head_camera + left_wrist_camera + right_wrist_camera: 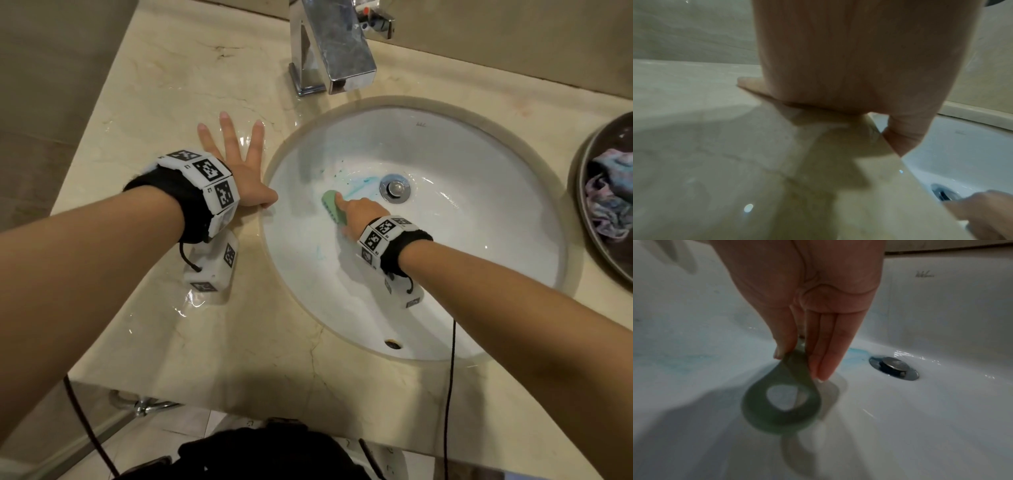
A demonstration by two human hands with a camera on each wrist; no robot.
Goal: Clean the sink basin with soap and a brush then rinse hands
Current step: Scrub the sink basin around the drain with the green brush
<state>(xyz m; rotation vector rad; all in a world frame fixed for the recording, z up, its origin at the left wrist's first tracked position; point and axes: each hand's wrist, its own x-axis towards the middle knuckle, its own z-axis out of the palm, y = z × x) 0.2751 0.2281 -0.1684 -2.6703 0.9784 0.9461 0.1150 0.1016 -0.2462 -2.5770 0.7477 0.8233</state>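
Both forearms reach in from the bottom of the head view, each with a black band and white tagged blocks at the wrist. Past the right wrist, the right hand (359, 212) holds a green brush (334, 205) down in the sink (479, 212), on the sloping wall just left of the drain (395, 187). From the head view the brush's long axis runs from lower right, under the hand, to upper left, with the head end pointing up and left, away from the person. The forefinger lies straight along its back; the bristles face down against the white basin. In the right wrist view the thumb and straight fingers (830, 353) pinch the brush's neck, and its looped end (781, 404), blurred, with a hole through it, points back toward the wrist. Blue soap streaks (359, 183) lie between the brush and the drain.

The left hand (245, 171) rests flat on the wet counter (154, 102) beside the sink, fingers spread, thumb at the rim, holding nothing. A chrome tap (335, 51) stands behind the basin. A dark bowl (582, 164) with a crumpled cloth (609, 205) sits at the right edge.
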